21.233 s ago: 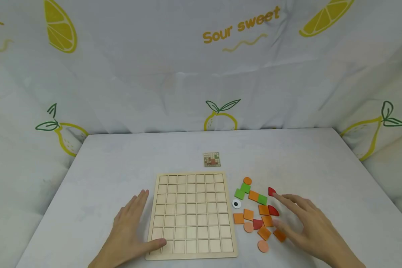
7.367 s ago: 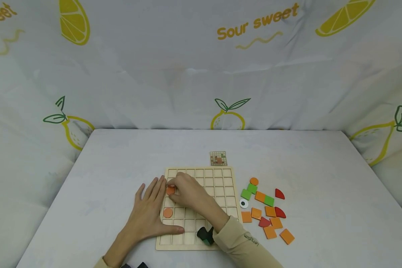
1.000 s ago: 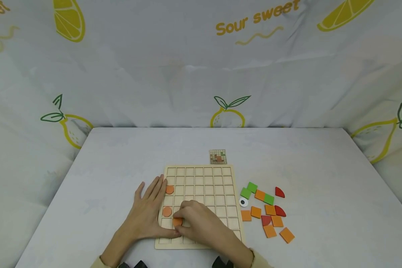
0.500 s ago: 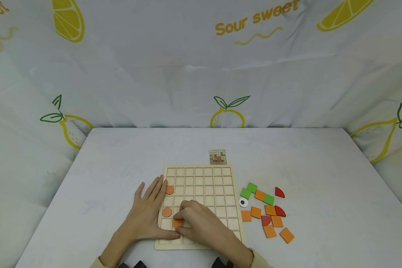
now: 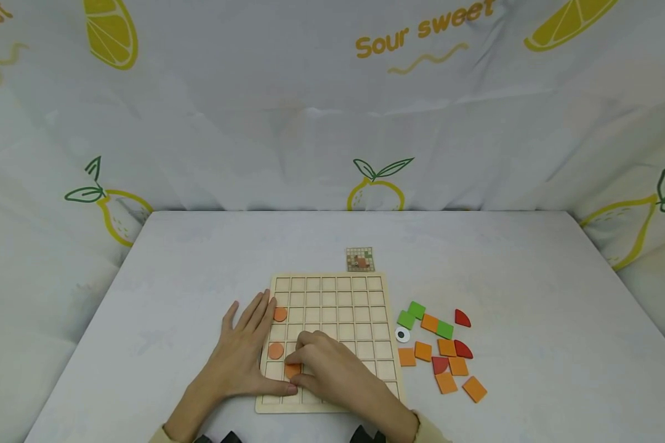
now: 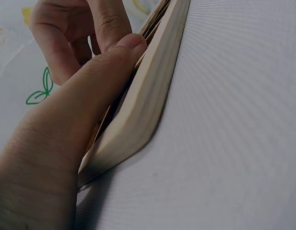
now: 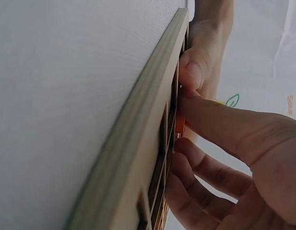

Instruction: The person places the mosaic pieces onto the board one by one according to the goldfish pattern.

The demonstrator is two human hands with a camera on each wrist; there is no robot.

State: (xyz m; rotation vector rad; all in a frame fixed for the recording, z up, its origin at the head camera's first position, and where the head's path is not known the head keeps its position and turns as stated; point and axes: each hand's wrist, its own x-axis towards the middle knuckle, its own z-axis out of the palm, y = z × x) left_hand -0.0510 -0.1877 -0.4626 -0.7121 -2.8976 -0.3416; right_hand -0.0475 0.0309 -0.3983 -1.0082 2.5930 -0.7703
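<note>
The grid board lies flat on the table, its left part under both hands. My left hand rests spread along the board's left edge, with its thumb reaching over the near-left corner. My right hand pinches an orange disc between thumb and fingers at a cell in the second column, second row from the near edge. The disc is partly hidden by the fingers. In the right wrist view, a sliver of the orange disc shows at board level. Two paler orange discs, one upper and one lower, sit in left-column cells.
Right of the board lie loose pieces: several orange squares, green squares, red quarter-circles and a white eye disc. A small pattern card lies beyond the board's far edge. A printed curtain hangs behind the table.
Since the oldest frames, two paler discs have come onto the board and the orange disc has left the loose pieces. Over the last second, both hands stay nearly still.
</note>
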